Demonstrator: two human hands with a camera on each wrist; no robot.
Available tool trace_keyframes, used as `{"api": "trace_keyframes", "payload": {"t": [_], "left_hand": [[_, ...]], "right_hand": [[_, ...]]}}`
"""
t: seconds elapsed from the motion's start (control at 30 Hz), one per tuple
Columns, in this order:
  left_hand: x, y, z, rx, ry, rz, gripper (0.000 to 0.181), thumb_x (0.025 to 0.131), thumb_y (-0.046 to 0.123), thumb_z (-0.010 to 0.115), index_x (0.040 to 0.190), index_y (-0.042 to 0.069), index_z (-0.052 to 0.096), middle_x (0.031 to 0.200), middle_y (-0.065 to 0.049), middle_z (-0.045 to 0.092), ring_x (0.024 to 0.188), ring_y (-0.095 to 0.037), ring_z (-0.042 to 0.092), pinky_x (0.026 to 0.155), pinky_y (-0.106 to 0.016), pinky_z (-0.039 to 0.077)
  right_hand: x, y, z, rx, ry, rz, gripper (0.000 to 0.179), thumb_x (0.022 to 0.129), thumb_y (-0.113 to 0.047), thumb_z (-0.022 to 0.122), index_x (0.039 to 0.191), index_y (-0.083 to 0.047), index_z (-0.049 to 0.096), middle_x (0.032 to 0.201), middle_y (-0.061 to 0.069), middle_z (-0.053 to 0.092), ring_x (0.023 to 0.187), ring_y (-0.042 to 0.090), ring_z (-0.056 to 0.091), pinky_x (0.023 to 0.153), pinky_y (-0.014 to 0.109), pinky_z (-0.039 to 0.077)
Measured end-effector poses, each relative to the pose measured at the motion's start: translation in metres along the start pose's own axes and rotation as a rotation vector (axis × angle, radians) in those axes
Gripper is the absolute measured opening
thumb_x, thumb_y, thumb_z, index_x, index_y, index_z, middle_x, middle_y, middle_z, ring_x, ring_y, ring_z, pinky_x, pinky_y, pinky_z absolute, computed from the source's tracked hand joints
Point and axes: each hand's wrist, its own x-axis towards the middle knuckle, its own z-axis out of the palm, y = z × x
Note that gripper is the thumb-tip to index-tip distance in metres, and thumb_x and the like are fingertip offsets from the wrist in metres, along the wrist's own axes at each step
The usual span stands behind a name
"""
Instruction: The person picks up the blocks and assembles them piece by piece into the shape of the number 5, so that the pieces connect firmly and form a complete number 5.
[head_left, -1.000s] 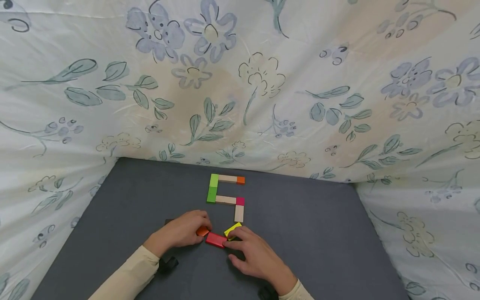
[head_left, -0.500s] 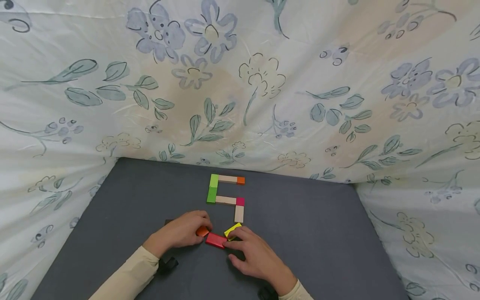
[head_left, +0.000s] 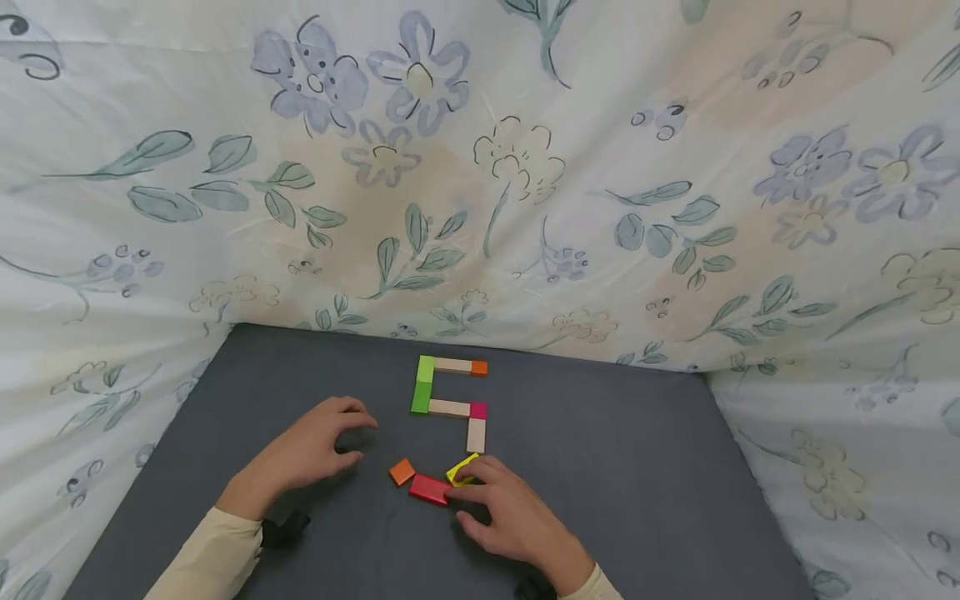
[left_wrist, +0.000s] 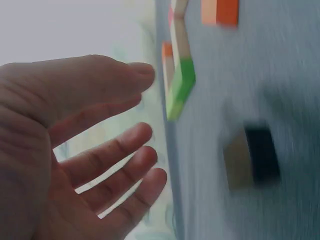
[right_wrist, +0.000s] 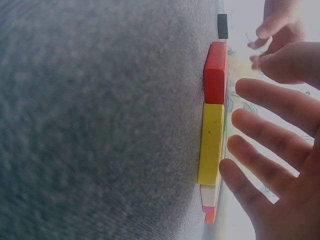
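Note:
My left hand [head_left: 311,446] hovers over the table left of the orange block [head_left: 402,472], its fingers apart with nothing between them. A dark block [left_wrist: 250,157] lies near it in the left wrist view, blurred; that hand hides it in the head view. My right hand [head_left: 513,517] is beside the red block [head_left: 430,489] and the yellow block [head_left: 461,469], fingers loosely spread in the right wrist view. Whether its fingertips touch either block is unclear. Red lies between orange and yellow, at a slant; the yellow block's far end is near a plain wooden block [head_left: 476,435].
Farther back, a light green block [head_left: 425,368], a green block [head_left: 422,397], plain wooden bars, a magenta block [head_left: 477,410] and an orange cube [head_left: 478,368] form an angular chain. A flowered cloth [head_left: 525,250] hangs behind and beside the dark table [head_left: 600,450].
My left hand has left the orange block, moved left and spread its fingers, uncovering that block. The right hand stays by the red and yellow blocks. The head view has shifted slightly.

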Motion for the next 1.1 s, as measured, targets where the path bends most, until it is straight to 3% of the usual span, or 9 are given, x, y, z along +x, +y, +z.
{"api": "trace_keyframes", "payload": {"t": [0.1,0.3,0.43,0.67,0.87,1.1], "left_hand": [[-0.008,-0.012,-0.006,0.027,-0.013,-0.028,0.041,0.088,0.011,0.091,0.127,0.01,0.079,0.125,-0.007,0.065,0.118,-0.035,0.061,0.096,-0.056,0.056],[-0.019,-0.025,0.0,0.007,-0.083,-0.076,0.045,0.086,0.012,0.093,0.128,0.012,0.078,0.126,-0.008,0.066,0.119,-0.039,0.063,0.095,-0.057,0.057],[-0.019,-0.029,0.006,-0.032,-0.097,-0.091,0.042,0.087,0.008,0.091,0.127,0.013,0.078,0.122,-0.005,0.067,0.116,-0.035,0.065,0.095,-0.056,0.057],[-0.019,-0.032,0.007,-0.043,-0.093,-0.065,0.036,0.088,0.003,0.088,0.121,0.014,0.079,0.111,0.005,0.066,0.102,-0.022,0.066,0.087,-0.047,0.058],[-0.02,-0.032,0.006,-0.047,-0.079,-0.058,0.034,0.09,0.004,0.087,0.121,0.012,0.078,0.108,0.006,0.065,0.09,-0.012,0.061,0.077,-0.039,0.056],[-0.019,-0.033,0.008,-0.057,-0.088,-0.076,0.03,0.091,0.005,0.086,0.118,0.012,0.078,0.103,0.006,0.062,0.085,-0.009,0.056,0.073,-0.036,0.053]], "right_hand": [[0.001,0.0,-0.002,0.027,0.026,-0.012,0.031,0.102,-0.025,0.075,0.133,-0.023,0.08,0.136,-0.006,0.065,0.129,0.012,0.056,0.105,0.038,0.056],[-0.001,-0.002,-0.002,0.037,0.056,-0.011,0.029,0.101,-0.021,0.076,0.13,-0.023,0.081,0.135,-0.004,0.065,0.128,0.013,0.057,0.105,0.039,0.056],[0.0,-0.003,-0.003,0.035,0.047,-0.007,0.029,0.101,-0.022,0.076,0.13,-0.023,0.081,0.135,-0.004,0.065,0.128,0.013,0.057,0.104,0.038,0.056],[0.002,-0.003,-0.003,0.032,0.043,-0.01,0.03,0.101,-0.022,0.076,0.13,-0.023,0.081,0.135,-0.003,0.065,0.127,0.014,0.057,0.105,0.038,0.056],[0.002,-0.002,-0.002,0.028,0.021,0.003,0.03,0.103,-0.023,0.075,0.132,-0.023,0.081,0.135,-0.005,0.064,0.127,0.014,0.057,0.106,0.039,0.055],[0.0,0.002,0.001,-0.007,-0.003,0.003,0.033,0.103,-0.025,0.075,0.136,-0.024,0.079,0.136,-0.007,0.064,0.128,0.013,0.056,0.106,0.039,0.055]]}}
